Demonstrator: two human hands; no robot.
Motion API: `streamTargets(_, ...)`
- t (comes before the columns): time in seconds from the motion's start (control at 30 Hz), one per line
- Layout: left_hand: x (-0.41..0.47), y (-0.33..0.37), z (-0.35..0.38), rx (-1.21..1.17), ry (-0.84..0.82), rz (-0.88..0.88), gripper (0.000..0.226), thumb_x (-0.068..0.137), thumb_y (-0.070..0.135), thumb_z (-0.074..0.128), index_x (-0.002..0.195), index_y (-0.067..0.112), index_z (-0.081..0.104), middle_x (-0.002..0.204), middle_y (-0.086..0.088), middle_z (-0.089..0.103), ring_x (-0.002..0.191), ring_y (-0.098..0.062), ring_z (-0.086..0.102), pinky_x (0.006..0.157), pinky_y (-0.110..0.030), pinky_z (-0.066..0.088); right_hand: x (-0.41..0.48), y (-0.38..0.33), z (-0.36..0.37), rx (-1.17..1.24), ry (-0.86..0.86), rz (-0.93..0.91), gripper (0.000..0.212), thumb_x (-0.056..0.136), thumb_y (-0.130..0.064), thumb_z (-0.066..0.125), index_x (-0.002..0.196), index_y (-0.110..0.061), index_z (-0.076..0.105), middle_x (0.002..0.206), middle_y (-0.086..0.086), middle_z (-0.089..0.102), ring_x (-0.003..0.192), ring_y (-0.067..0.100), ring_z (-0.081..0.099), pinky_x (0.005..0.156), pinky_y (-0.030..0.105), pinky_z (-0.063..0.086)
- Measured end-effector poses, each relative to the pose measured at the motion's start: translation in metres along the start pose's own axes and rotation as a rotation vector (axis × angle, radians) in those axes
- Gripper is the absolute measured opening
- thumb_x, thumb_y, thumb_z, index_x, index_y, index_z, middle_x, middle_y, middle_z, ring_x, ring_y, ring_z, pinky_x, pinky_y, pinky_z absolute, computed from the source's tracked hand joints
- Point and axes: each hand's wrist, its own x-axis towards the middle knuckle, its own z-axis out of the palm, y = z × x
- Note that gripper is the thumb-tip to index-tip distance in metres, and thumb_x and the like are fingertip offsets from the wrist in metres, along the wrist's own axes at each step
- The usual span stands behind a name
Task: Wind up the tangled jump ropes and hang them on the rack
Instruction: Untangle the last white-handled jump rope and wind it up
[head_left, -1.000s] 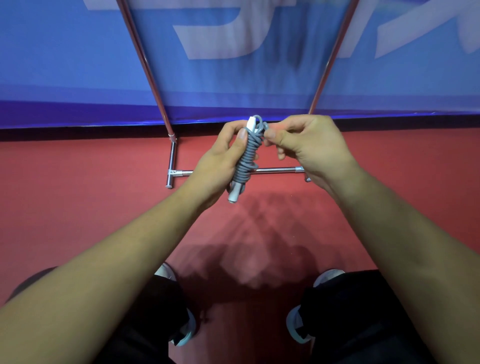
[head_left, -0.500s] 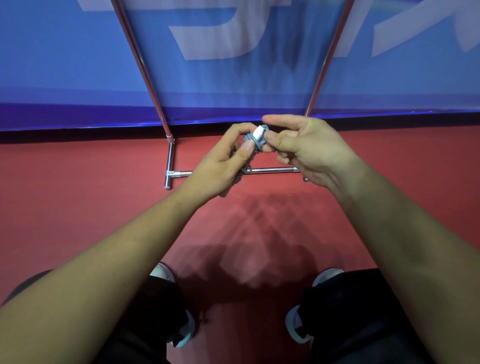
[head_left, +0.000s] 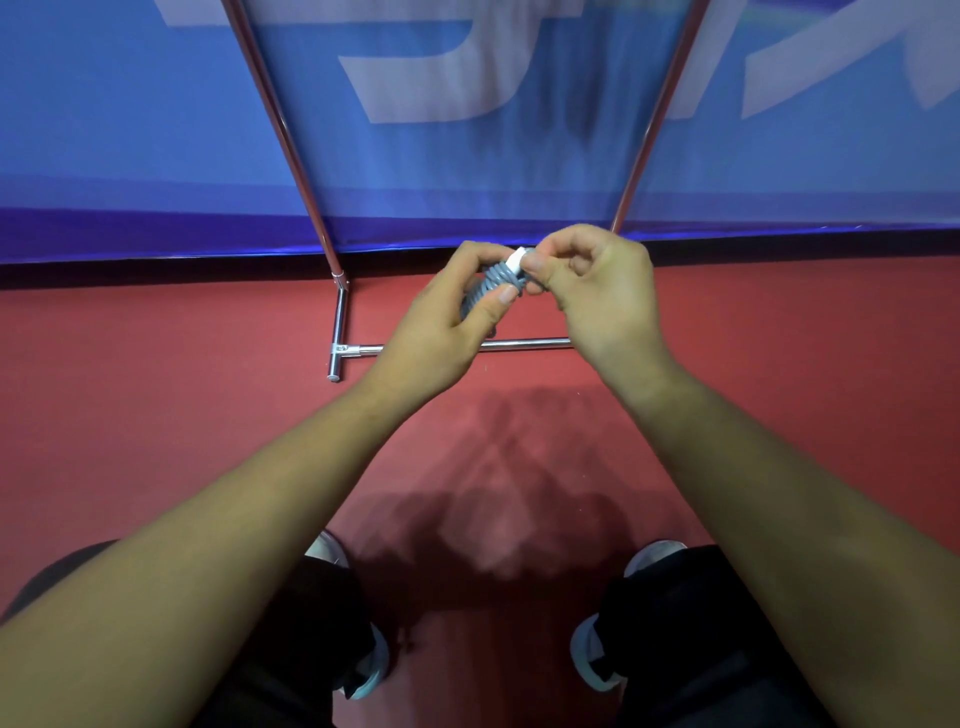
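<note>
- Head view, only one. Both forearms come in from the bottom corners and meet just above frame centre.
- Left hand (head_left: 441, 322) is wrapped around a grey coiled jump rope (head_left: 485, 288), thumb pressed across the front of the coils, fingers curled behind.
- Right hand (head_left: 597, 296) pinches the top end of the bundle; thumb and forefinger sit on the white handle tip (head_left: 518, 258). Other fingers curled in, not spread.
- Rope bundle is held in the air between the two hands, slightly tilted, upper end toward the right hand. Most of it hidden by the left palm.
- Rack (head_left: 340, 322): chrome base foot and crossbar on the red floor (head_left: 156, 415), directly behind the hands; two slanted poles rise toward the top edge, left and right of centre.
- Blue banner (head_left: 130, 130) with white lettering fills the upper third, behind the poles.
- Bottom of frame: dark trousers and two shoes (head_left: 592, 654) on the floor.
</note>
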Motion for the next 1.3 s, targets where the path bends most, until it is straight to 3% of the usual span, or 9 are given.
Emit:
streamTargets(0.2, 0.006, 0.010, -0.013, 0.120, 0.032, 0.128, 0.021, 0.100, 0.024, 0.058, 0.116, 0.037, 0.053, 0.091, 0.031, 0.059, 0.085, -0.007, 0.058, 0.081, -0.026, 0.046, -0.002, -0.005, 0.007, 0.072, 0.039, -0.081, 0.010, 0.091, -0.012, 0.068, 0.082, -0.013, 0.063, 0.067, -0.008, 0.066, 0.060, 0.000, 0.059, 0.065, 0.016, 0.045)
streamTargets(0.33, 0.007, 0.012, -0.034, 0.398, 0.028, 0.248, 0.029, 0.098, 0.038, 0.057, 0.125, 0.027, 0.059, 0.105, 0.008, 0.060, 0.095, -0.020, 0.055, 0.088, -0.038, 0.046, 0.000, -0.013, -0.002, 0.056, -0.068, 0.029, 0.016, 0.088, -0.031, 0.070, 0.073, -0.026, 0.073, 0.077, -0.001, 0.068, 0.073, 0.012, 0.049, 0.067, 0.031, 0.039)
streamTargets(0.43, 0.002, 0.012, -0.049, 0.665, 0.018, 0.339, 0.035, 0.096, 0.051, 0.053, 0.126, 0.033, 0.058, 0.099, -0.001, 0.055, 0.086, -0.024, 0.051, 0.079, -0.047, 0.045, 0.000, -0.024, -0.006, 0.191, -0.183, 0.255, 0.023, 0.091, -0.022, 0.070, 0.069, -0.016, 0.075, 0.072, -0.005, 0.065, 0.070, 0.008, 0.048, 0.063, 0.029, 0.037)
streamTargets(0.63, -0.013, 0.035, -0.067, 0.817, 0.046, 0.447, 0.037, 0.094, 0.053, 0.054, 0.128, 0.037, 0.056, 0.098, 0.001, 0.054, 0.080, -0.021, 0.045, 0.073, -0.042, 0.044, -0.009, -0.058, -0.008, 0.281, -0.347, 0.415, 0.013, 0.091, -0.004, 0.064, 0.079, -0.007, 0.068, 0.067, 0.000, 0.060, 0.068, 0.011, 0.049, 0.062, 0.028, 0.040)
streamTargets(0.83, -0.025, 0.092, -0.078, 0.478, 0.096, 0.263, 0.029, 0.095, 0.040, 0.062, 0.123, 0.032, 0.060, 0.101, 0.009, 0.062, 0.093, -0.013, 0.057, 0.087, -0.035, 0.047, -0.006, -0.110, -0.003, 0.415, -0.203, 0.242, 0.022, 0.100, -0.004, 0.051, 0.079, -0.005, 0.058, 0.078, 0.012, 0.040, 0.060, 0.013, 0.038, 0.046, 0.023, 0.031)
streamTargets(0.93, -0.024, 0.116, -0.082, 0.245, 0.100, 0.163, 0.021, 0.096, 0.029, 0.065, 0.116, 0.033, 0.062, 0.081, 0.014, 0.060, 0.072, -0.008, 0.060, 0.070, -0.023, 0.046, -0.001, -0.135, -0.010, 0.527, -0.092, 0.191, 0.022, 0.101, -0.002, 0.048, 0.080, -0.004, 0.056, 0.075, 0.009, 0.041, 0.053, 0.010, 0.034, 0.043, 0.022, 0.028)
streamTargets(1.03, -0.013, 0.131, -0.083, 0.097, 0.115, 0.098, 0.019, 0.096, 0.028, 0.064, 0.112, 0.038, 0.063, 0.073, 0.004, 0.053, 0.061, -0.010, 0.055, 0.060, -0.022, 0.044, 0.003, -0.158, -0.015, 0.531, -0.058, 0.123, 0.025, 0.103, -0.003, 0.044, 0.081, -0.004, 0.055, 0.073, 0.005, 0.048, 0.048, 0.007, 0.036, 0.041, 0.021, 0.027)
streamTargets(1.17, 0.005, 0.146, -0.094, 0.011, 0.109, 0.060, 0.025, 0.093, 0.033, 0.065, 0.117, 0.035, 0.064, 0.079, -0.007, 0.049, 0.064, -0.017, 0.056, 0.056, -0.016, 0.042, 0.017, -0.185, -0.019, 0.314, -0.074, -0.006, 0.026, 0.104, -0.006, 0.045, 0.080, -0.007, 0.057, 0.079, 0.008, 0.058, 0.047, 0.009, 0.043, 0.045, 0.023, 0.038)
streamTargets(1.3, 0.029, 0.165, -0.106, -0.030, 0.079, 0.064, 0.030, 0.096, 0.025, 0.067, 0.124, 0.031, 0.061, 0.078, -0.004, 0.054, 0.068, -0.021, 0.060, 0.059, -0.028, 0.046, 0.047, -0.219, -0.027, 0.218, -0.082, -0.119, 0.024, 0.099, 0.001, 0.051, 0.077, 0.000, 0.060, 0.068, 0.012, 0.057, 0.054, 0.014, 0.059, 0.060, 0.027, 0.057)
